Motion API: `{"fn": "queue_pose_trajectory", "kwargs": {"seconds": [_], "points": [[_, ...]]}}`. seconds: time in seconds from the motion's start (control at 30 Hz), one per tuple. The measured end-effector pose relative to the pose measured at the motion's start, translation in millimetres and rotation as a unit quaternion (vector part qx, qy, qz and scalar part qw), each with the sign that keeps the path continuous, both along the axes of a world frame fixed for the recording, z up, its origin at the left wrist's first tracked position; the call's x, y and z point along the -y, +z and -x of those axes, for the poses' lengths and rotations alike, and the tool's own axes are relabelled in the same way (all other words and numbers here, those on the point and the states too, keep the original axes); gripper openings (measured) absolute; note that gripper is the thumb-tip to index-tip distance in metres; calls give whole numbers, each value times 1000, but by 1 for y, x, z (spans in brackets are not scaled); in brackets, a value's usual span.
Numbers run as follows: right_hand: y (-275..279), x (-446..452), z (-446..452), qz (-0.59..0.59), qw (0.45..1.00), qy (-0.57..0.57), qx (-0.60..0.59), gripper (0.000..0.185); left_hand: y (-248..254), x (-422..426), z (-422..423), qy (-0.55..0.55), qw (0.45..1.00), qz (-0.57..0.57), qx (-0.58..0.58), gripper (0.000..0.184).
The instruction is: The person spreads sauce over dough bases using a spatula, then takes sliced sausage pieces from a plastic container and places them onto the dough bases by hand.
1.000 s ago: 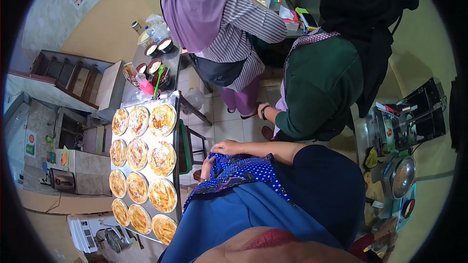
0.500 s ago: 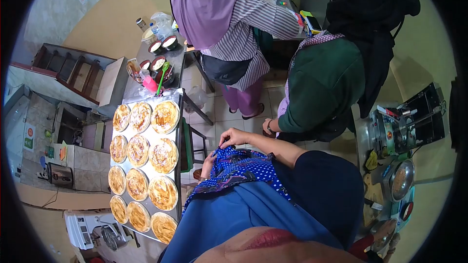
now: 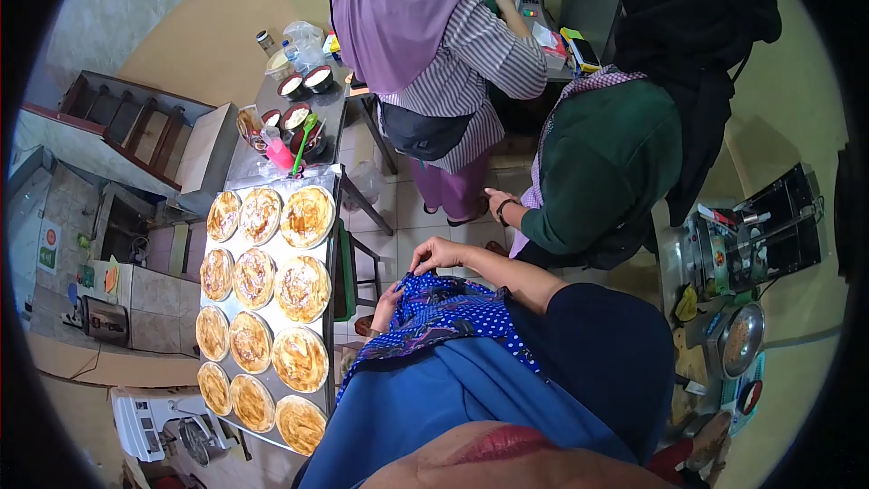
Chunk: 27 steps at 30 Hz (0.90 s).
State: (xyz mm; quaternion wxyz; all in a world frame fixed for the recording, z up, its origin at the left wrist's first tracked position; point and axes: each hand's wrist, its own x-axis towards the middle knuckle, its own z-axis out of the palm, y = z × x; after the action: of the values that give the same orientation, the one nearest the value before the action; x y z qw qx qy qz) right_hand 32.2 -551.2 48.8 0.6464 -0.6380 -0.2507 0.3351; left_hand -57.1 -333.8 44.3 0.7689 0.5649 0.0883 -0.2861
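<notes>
A blue cloth (image 3: 444, 312) with white dots and a darker pattern lies over the front of the wearer's body. My right hand (image 3: 438, 254) pinches the top edge of this cloth between thumb and fingers. Just below and to the left, my left hand (image 3: 386, 309) grips the same edge, its fingers partly behind the fabric. Left of both hands, a metal table (image 3: 288, 409) carries several round flat pastries (image 3: 304, 288) with glossy brown topping, set out in rows.
Bowls (image 3: 318, 79), a green brush (image 3: 305, 139) and a pink bottle (image 3: 280, 155) are at the table's far end. One person in a purple head covering (image 3: 396, 23) and another in green (image 3: 615, 163) stand ahead. A pan (image 3: 743, 339) and stove (image 3: 724, 244) are right.
My right hand has gone from resting on the cloth with extended fingers to pinching its edge. The person in purple has moved right in view, and that person's arm is now bent up near the machine.
</notes>
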Motion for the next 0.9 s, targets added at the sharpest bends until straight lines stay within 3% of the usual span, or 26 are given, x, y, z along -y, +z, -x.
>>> {"fn": "queue_pose_trajectory", "kwargs": {"seconds": [0.1,0.17,0.2,0.23,0.3,0.37,0.43,0.47,0.57,0.63,0.7,0.77,0.83,0.9], "points": [[-2,9,-5,-4,1000,-8,-26,13,-8,-5,2,7,999,32,-4,31],[-4,25,-15,44,992,-110,-39,13,-10,-14,4,47,998,23,-19,33],[-7,37,-24,56,985,-165,-15,13,34,-10,13,86,990,-91,-62,34],[-10,48,-33,69,973,-220,7,15,27,-15,15,84,990,-92,-63,34],[-16,63,-45,120,959,-256,-13,21,12,-32,23,148,981,83,-98,33],[-18,58,-39,169,951,-251,-68,31,5,-45,27,144,978,99,-115,33],[-35,48,-24,283,938,-185,80,30,21,-48,26,167,953,201,-154,34],[-77,44,-24,241,923,-210,215,27,13,-53,23,155,952,208,-163,34],[-106,32,-4,184,955,-175,151,24,-71,-85,12,136,959,127,-211,34],[-120,36,10,280,956,-51,67,23,-81,-81,14,162,961,119,-191,31],[-137,43,16,484,856,154,93,24,-112,-94,17,165,984,0,-60,28],[-178,63,34,477,820,244,202,25,-102,-94,20,156,985,-42,-53,27],[-179,75,46,476,824,248,178,25,-83,-88,27,236,969,8,-77,28],[-174,82,50,431,889,151,16,25,-88,-91,23,238,965,37,-105,31]]}}
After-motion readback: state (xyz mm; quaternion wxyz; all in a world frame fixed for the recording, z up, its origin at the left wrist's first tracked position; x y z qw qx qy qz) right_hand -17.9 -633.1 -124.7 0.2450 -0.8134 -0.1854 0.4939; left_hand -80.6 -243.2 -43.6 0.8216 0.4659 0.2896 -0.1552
